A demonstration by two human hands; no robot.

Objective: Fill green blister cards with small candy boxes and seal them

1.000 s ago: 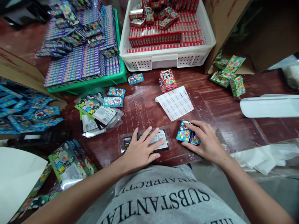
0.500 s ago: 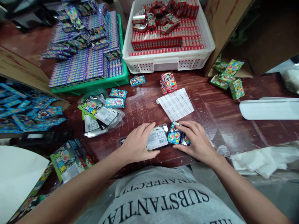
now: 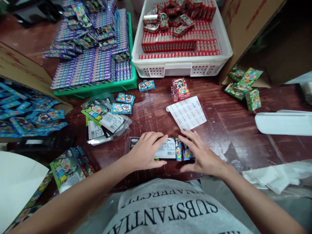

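Observation:
My left hand [image 3: 147, 151] lies over a flat black plastic sleeve with a white barcode label [image 3: 168, 149], its thumb and fingers closed along the two long edges. At the sleeve's right end a small blue candy box [image 3: 178, 150] shows, mostly covered by the sleeve. Just right of that sits a purple candy box [image 3: 188, 153], lined up with the blue one. Around the purple box curves my right hand [image 3: 202, 154], thumb and fingers apart; its fingers cover the box's right end. Whether they touch it is hard to tell.
Behind stand a green crate [image 3: 97, 91] of purple boxes and a white crate [image 3: 180, 65] of red boxes. A sticker sheet [image 3: 187, 113], red boxes [image 3: 180, 88], loose blue boxes [image 3: 122, 109] and printed sleeves [image 3: 102, 118] lie nearer. Green boxes [image 3: 243, 84] are at right.
The blue box has gone from tilted beside the sleeve to straight and mostly under its right end. My right hand's fingers have opened wider, and the purple box now shows more.

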